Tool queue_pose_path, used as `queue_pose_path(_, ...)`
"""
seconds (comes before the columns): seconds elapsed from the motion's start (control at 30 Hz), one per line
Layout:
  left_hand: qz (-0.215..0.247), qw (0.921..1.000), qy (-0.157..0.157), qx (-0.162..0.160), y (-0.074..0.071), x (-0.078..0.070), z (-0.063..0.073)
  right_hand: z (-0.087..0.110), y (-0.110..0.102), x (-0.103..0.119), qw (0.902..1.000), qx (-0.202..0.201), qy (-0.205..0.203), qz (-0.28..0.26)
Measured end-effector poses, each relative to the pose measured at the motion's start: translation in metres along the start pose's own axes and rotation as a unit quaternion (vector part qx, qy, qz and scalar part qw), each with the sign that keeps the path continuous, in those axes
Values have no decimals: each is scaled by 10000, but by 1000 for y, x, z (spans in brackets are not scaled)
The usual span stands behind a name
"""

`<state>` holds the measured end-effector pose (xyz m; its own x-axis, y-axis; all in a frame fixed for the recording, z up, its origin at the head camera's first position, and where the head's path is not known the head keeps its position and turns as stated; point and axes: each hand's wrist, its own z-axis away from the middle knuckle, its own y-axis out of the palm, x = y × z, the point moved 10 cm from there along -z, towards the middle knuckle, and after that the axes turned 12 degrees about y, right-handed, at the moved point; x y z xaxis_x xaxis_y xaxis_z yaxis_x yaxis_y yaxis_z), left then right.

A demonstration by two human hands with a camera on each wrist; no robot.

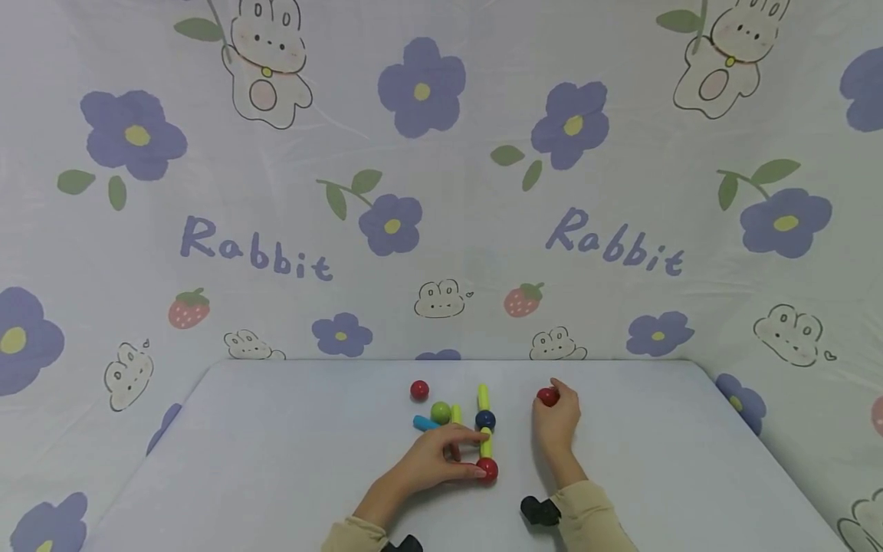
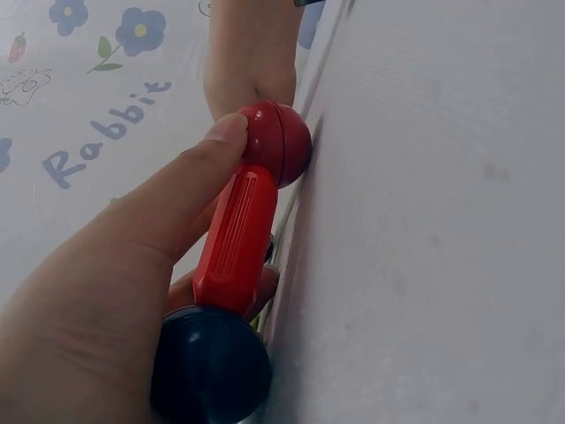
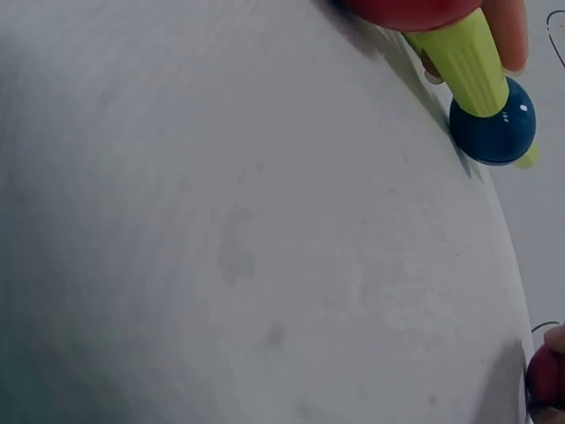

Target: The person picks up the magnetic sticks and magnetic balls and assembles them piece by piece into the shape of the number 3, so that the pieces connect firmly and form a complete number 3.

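Observation:
My left hand (image 1: 429, 458) grips a ball-and-stick assembly, its thumb against a red ball (image 1: 487, 469) and a fingertip at a yellow stick (image 1: 486, 443). Beyond it are a blue ball (image 1: 486, 419) and a second yellow stick (image 1: 484, 396). From the left wrist, a red stick (image 2: 237, 237) links the red ball to a dark blue ball (image 2: 212, 364); in the head view the hand hides both. My right hand (image 1: 557, 423) pinches another red ball (image 1: 548, 396), which also shows at the edge of the right wrist view.
Just beyond my left hand lie a green ball (image 1: 440, 412), a yellow stick (image 1: 456, 414) and a blue stick (image 1: 425, 423). A loose red ball (image 1: 419, 390) sits farther back on the white table (image 1: 276, 460). A rabbit-and-flower cloth (image 1: 469, 184) hangs behind.

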<state>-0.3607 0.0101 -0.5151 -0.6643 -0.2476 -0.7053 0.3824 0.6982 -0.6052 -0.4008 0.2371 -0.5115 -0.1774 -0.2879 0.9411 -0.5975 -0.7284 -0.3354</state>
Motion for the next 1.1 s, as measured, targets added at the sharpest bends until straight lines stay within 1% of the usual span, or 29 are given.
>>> queue_pose_path(0.17, 22, 10000, -23, 5, 0, 1, -1, -1, 3, 5, 9997, -136, -66, -201)
queue_pose_path(0.27, 64, 10000, -39, 11, 0, 1, -1, -2, 7, 9, 9996, -85, -119, -231)
queue_pose_path(0.33, 81, 9999, -64, 30, 0, 2, -1, -1, 12, 11, 9997, 13, -115, -203)
queue_pose_path(0.5, 97, 9999, -95, 78, 1, 2, -1, 1, 25, 16, 9989, 405, 67, -227)
queue_pose_path(0.63, 103, 9999, -95, 96, 1, 2, 0, 4, 31, 21, 9979, 586, 162, -239)
queue_pose_path(0.87, 76, 9999, -70, 75, 0, 2, -1, 5, 40, 30, 9956, 767, 59, -531)
queue_pose_path(1.1, 106, 9999, -35, 32, -1, 2, -1, 7, 55, 31, 9889, 1198, 313, -817)
